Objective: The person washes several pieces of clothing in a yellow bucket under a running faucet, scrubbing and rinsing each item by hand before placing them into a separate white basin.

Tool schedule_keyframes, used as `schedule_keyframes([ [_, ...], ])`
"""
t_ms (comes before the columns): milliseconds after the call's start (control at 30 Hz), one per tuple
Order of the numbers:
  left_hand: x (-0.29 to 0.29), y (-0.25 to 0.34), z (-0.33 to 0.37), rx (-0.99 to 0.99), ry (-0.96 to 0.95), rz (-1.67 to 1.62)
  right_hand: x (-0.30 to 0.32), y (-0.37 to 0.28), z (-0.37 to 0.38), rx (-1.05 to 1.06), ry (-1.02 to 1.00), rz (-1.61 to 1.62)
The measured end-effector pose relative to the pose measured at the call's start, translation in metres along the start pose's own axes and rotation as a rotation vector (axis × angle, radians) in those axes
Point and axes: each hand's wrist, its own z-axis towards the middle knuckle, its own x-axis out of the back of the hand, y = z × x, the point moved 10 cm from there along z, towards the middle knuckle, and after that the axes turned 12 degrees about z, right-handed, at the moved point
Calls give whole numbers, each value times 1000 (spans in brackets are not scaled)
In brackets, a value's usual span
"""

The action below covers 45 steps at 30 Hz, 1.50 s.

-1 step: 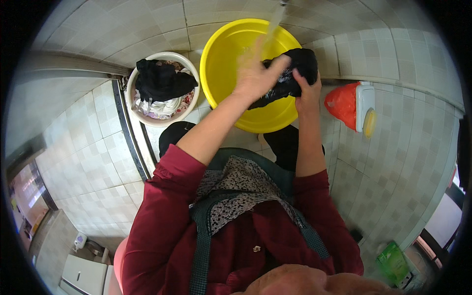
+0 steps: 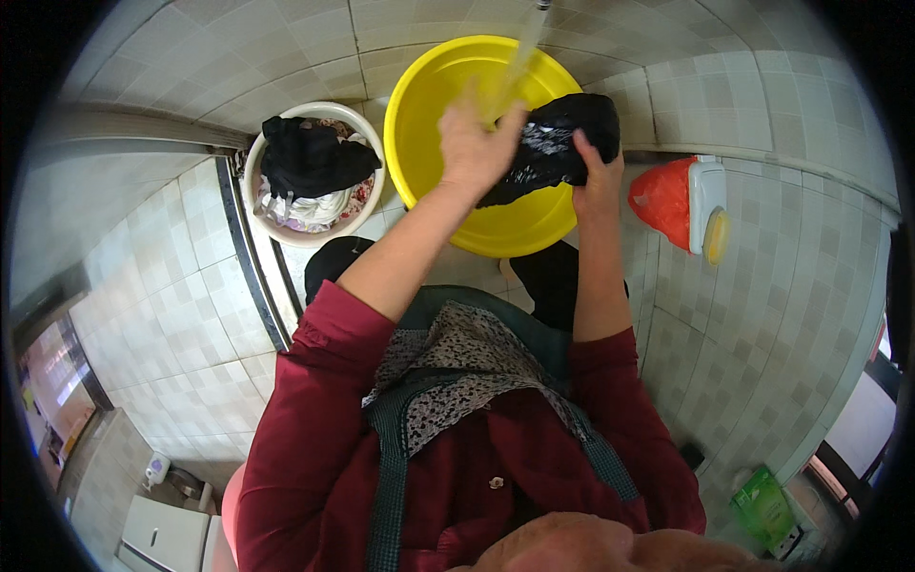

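My right hand [image 2: 598, 173] grips a wet, shiny black cloth [image 2: 553, 143] over the right side of a yellow basin [image 2: 405, 124]. The thumb lies on top of the cloth; most of the other fingers are hidden. White suds or glints of water show on its upper face. My left hand [image 2: 474, 143] hovers above the basin at the cloth's left end, fingers spread and somewhat blurred. Whether it touches the cloth is hard to tell. A stream of water [image 2: 521, 59] falls into the basin from a spout [image 2: 542, 5] at the top.
Left of the yellow basin stands a white tub [image 2: 251, 181] of clothes, a black garment [image 2: 315, 157] on top. A red plastic bag [image 2: 664, 203] hangs by a white holder [image 2: 707, 195] at the right. Tiled walls [image 2: 762, 248] surround me; a green package [image 2: 764, 510] lies lower right.
My left hand has drawn back left off the cloth, uncovering more of its wet surface. My right hand keeps its grip, with the cloth slightly turned.
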Motion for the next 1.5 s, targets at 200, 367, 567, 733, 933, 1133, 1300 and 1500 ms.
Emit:
schedule_keyframes([
  [200,-92,-32,-35,671,-566,-1238,-19,-7,-13,-381,233,807],
  [367,-80,15,-31,597,-688,-1447,-20,-3,-8,-437,135,649],
  [567,-89,26,-35,533,-715,-1432,22,39,14,-403,33,498],
  [733,-86,22,-33,420,-392,-1178,24,49,19,-451,49,835],
  [933,-48,27,-16,-38,-180,-385,49,93,24,-579,-54,792],
  [1133,-42,22,-17,-135,-279,46,41,142,0,-727,-125,570],
  [1300,-51,10,-23,-168,-295,150,-39,100,-25,-786,-422,746],
  [1500,-58,12,-32,-161,-369,180,-25,102,-42,-858,-251,520],
])
